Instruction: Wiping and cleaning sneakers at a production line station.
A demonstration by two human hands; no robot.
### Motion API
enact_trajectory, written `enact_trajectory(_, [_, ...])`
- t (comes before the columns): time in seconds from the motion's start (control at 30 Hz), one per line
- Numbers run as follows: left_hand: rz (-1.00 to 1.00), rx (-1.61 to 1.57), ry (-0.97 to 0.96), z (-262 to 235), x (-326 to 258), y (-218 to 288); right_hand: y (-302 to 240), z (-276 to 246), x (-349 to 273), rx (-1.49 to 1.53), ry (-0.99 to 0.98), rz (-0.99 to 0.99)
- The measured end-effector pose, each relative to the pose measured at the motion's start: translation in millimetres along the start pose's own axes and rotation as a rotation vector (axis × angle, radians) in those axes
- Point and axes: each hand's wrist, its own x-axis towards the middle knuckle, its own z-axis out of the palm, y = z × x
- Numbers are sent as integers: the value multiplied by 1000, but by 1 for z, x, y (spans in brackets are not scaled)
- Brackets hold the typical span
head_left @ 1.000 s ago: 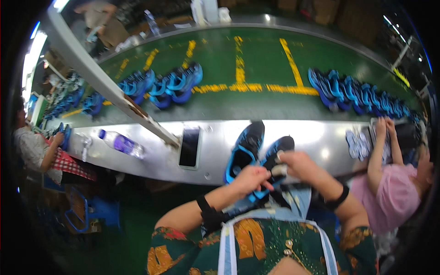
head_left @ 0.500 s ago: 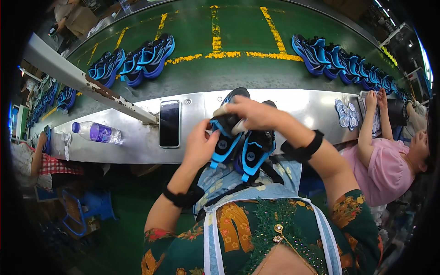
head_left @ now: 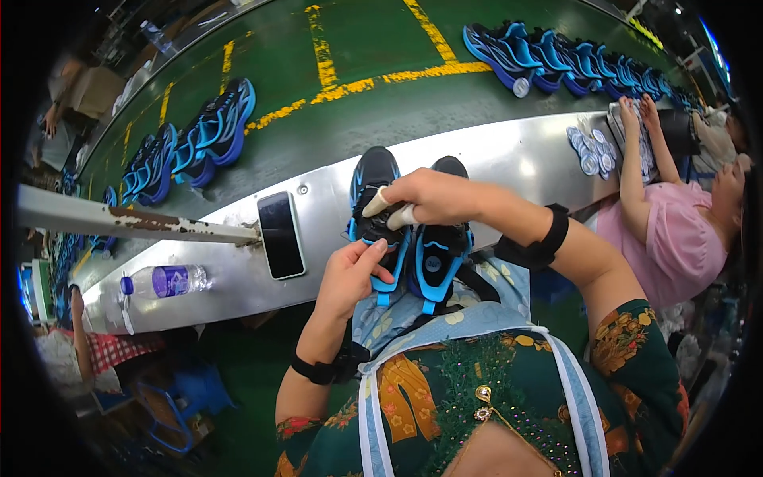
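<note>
A pair of black-and-blue sneakers stands side by side at the near edge of the metal bench, heels toward me: the left sneaker (head_left: 375, 168) and the right sneaker (head_left: 439, 258). At the left one's opening, my left hand (head_left: 350, 274) is closed, thumb and forefinger pinching its collar area. My right hand (head_left: 433, 197) reaches across the right sneaker, its fingers bent down onto the left one's lace area. Pale finger covers (head_left: 378, 200) sit on its fingertips. Exactly what those fingertips grip is hidden against the dark upper.
A phone (head_left: 280, 236), a water bottle (head_left: 167, 281) and a rusty white post (head_left: 135, 222) are on the bench's left. Round labels (head_left: 591, 151) lie right, near a person in pink (head_left: 671, 238). Rows of sneakers (head_left: 548, 60) stand on the green surface beyond.
The view has turned, shifting the bench and sneaker rows. My right hand, blurred before, has settled on the left sneaker's lace area. My left hand still grips its collar.
</note>
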Motion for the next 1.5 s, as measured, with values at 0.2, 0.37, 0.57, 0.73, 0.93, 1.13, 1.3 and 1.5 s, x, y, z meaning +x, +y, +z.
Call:
enact_trajectory(0.2, [-27,-31,-9,3,5,-1,-6,28,6,-550,249,96])
enact_trajectory(0.37, [721,1092,162,30,-15,-28,0,0,-36,-214,290,35])
enact_trajectory(0.57, [580,830,-154,27,-22,-5,-3,-13,-95,-289,97,129])
enact_trajectory(0.73, [337,177,-35,1,1,42,13,45,-105,-565,668,114])
enact_trajectory(0.93, [715,707,98,13,32,-6,-1,32,-107,-415,274,224])
enact_trajectory(1.13, [697,559,6,11,41,1,12,37,-104,-505,440,361])
enact_trajectory(1.3, [862,599,-210,12,54,3,14,34,-112,-360,498,236])
enact_trajectory(1.5, [721,594,83,23,41,-14,5,41,-120,-463,464,315])
